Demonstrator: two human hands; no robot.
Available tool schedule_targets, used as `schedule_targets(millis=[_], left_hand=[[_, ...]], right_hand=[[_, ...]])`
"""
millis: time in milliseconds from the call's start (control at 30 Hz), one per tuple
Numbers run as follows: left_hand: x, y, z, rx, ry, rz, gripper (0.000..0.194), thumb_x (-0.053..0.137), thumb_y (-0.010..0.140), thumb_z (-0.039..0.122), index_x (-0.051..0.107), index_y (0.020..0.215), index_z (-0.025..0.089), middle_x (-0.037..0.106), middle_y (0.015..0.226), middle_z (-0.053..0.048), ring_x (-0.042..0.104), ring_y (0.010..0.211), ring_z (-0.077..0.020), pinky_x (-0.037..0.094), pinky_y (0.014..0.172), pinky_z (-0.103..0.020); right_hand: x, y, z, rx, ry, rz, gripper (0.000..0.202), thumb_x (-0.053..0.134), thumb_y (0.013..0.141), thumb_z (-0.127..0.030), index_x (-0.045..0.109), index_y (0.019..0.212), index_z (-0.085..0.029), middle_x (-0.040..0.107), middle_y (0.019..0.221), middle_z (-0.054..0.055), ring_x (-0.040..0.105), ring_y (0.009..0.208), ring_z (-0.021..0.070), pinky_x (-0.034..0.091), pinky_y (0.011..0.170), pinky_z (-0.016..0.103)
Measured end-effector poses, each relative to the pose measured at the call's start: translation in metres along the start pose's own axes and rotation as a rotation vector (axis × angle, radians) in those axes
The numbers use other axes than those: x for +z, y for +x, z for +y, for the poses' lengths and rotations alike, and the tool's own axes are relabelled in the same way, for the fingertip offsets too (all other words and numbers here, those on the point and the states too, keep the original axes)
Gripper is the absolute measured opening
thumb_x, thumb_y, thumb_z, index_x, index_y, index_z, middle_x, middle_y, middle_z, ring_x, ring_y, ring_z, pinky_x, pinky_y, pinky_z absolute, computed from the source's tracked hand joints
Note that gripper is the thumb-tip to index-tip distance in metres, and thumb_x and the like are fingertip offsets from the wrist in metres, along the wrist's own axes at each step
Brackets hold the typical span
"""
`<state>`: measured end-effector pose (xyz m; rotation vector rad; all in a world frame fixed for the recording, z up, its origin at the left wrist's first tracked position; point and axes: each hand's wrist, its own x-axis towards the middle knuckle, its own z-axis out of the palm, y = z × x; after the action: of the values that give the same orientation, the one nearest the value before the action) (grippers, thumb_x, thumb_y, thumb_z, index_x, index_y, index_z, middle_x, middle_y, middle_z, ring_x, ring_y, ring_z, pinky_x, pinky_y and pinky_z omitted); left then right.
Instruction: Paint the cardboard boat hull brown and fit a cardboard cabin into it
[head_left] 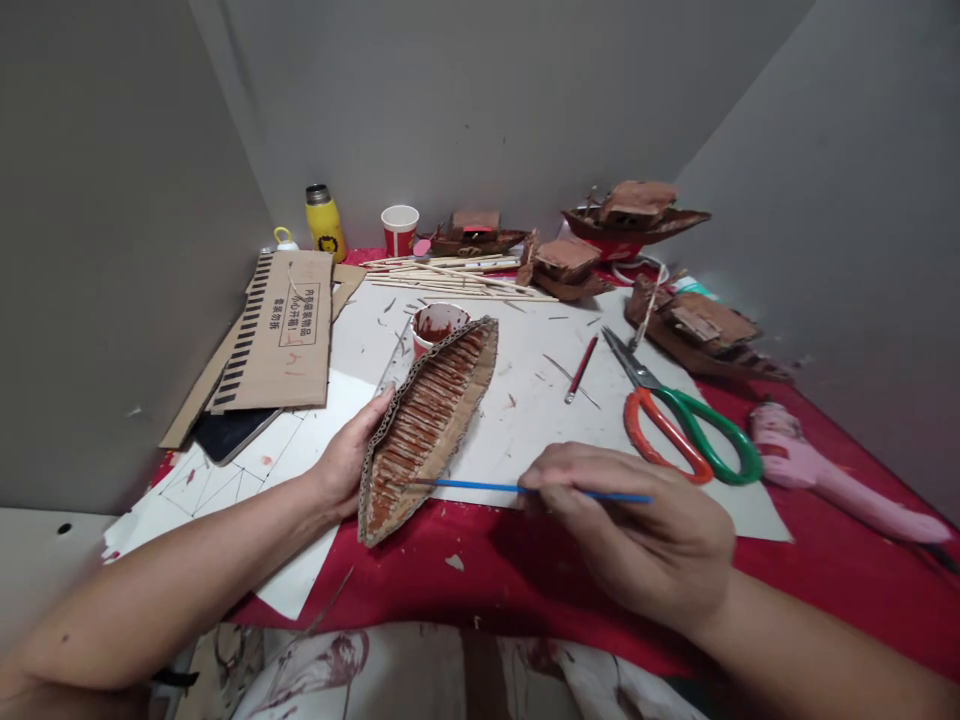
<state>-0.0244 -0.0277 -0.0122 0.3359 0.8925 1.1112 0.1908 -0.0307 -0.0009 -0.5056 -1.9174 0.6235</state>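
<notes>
Your left forearm slants in from the lower left, its hand closed on the side of one cardboard hull, with most of its fingers hidden behind; your right forearm comes from the lower right, wrist bent, its hand pinching one blue brush between thumb and fingers; the brush tip is at the lower end of the ribbed inside. The hull is tilted above the near edge of the worktop, its upper end overlapping a stained paper cup (one of two cups in view); beyond are four brown boats, one pencil, one pair of scissors and one yellow bottle.
</notes>
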Motion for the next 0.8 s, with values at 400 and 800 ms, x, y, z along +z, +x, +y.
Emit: schedule_targets(millis=[400, 800], left_hand=[[0.002, -0.002, 0.0, 0.048, -0.012, 0.007, 0.031, 0.049, 0.096, 0.032, 0.075, 0.095, 0.014, 0.078, 0.094, -0.005, 0.072, 0.092, -0.0192, 0.049, 0.099, -0.031], [0.005, -0.004, 0.002, 0.082, 0.012, 0.025, 0.031, 0.046, 0.097, 0.03, 0.073, 0.101, 0.014, 0.076, 0.104, -0.006, 0.066, 0.109, -0.0195, 0.042, 0.107, -0.03]], right_hand=[[-0.007, 0.007, -0.007, -0.102, -0.053, -0.208, 0.025, 0.051, 0.089, -0.002, 0.058, 0.105, -0.02, 0.07, 0.074, 0.004, 0.066, 0.065, 0.0161, 0.054, 0.06, 0.027], [-0.006, 0.004, -0.014, -0.065, -0.035, -0.22, 0.015, 0.049, 0.096, -0.011, 0.056, 0.104, -0.022, 0.07, 0.075, 0.004, 0.067, 0.066, 0.0152, 0.055, 0.06, 0.026]])
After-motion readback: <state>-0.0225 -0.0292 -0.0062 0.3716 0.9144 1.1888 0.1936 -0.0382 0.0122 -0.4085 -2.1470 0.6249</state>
